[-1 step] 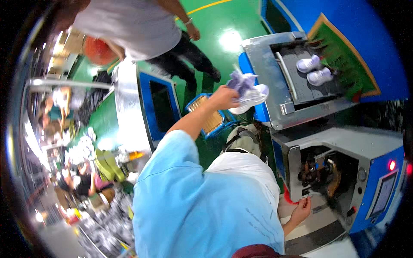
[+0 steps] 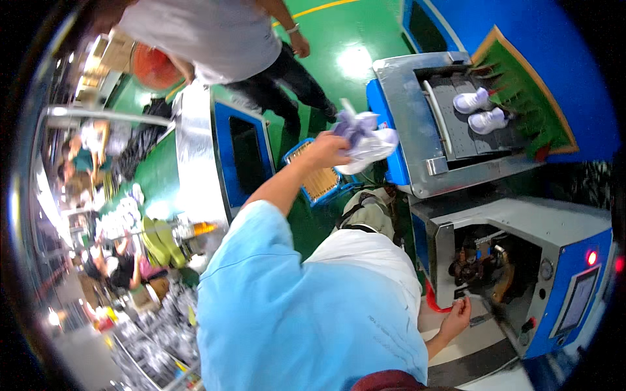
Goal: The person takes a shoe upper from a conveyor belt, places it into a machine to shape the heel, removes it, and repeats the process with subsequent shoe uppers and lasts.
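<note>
My left grip [image 2: 324, 150] is stretched out ahead of me, clenched around a white shoe [image 2: 368, 144] with pale purple stuffing or fabric bunched at its top. The shoe hangs in the air just beyond my fingers, close to the near corner of the metal tray machine [image 2: 417, 176], not touching it as far as I can tell. Further out from that grip, on the dark belt of the same machine, two more white shoes [image 2: 480, 111] lie side by side, next to a green bristled board [image 2: 528, 98]. Below the left grip, down on the green floor [image 2: 339, 39], sits a blue crate [image 2: 316, 176] with a tan ribbed insert.

My right grip [image 2: 456, 319] is low and near my body, fingers loosely curled and resting at the front edge of the blue and grey machine [image 2: 554, 260]; I cannot tell whether it holds anything. Just beyond it is the machine's open cavity with metal parts, and a red lamp [image 2: 591, 257] glows on its panel.

Another person [image 2: 215, 32] in a grey shirt stands past my left grip, well apart
</note>
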`<state>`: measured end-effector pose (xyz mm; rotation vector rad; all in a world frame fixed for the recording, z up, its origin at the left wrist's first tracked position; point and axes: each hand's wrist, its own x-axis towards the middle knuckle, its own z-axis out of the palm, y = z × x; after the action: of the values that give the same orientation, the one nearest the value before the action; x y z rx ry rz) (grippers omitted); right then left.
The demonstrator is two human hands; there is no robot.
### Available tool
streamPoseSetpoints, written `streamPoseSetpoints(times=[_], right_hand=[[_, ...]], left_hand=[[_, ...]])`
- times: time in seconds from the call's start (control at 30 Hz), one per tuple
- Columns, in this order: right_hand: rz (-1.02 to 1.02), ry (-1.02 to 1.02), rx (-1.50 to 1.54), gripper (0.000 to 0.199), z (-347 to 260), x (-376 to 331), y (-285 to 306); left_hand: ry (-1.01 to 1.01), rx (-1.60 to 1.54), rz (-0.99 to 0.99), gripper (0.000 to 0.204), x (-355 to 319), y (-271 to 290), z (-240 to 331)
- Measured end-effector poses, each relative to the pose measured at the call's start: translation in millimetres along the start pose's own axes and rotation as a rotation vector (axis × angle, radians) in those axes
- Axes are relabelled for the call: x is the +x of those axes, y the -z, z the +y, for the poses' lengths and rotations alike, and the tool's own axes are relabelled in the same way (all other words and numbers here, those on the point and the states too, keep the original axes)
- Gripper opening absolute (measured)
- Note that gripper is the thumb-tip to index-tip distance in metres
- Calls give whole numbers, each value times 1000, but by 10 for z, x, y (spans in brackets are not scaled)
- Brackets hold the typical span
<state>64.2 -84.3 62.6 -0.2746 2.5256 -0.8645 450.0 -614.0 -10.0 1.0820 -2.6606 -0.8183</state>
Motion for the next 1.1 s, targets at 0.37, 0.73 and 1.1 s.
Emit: streamPoseSetpoints(times=[0.37, 0.73, 1.1], right_hand=[[-293, 370, -237, 39, -906, 278, -164], [1075, 746, -71, 51, -2236, 849, 738], [1415, 838, -705, 52, -1950, 1734, 670]], left_hand=[[1640, 771, 585, 50, -4403, 1462, -1779], [419, -218, -294, 36, 235, -1787, 133], [138, -198, 263, 59, 4938, -2681, 2278]])
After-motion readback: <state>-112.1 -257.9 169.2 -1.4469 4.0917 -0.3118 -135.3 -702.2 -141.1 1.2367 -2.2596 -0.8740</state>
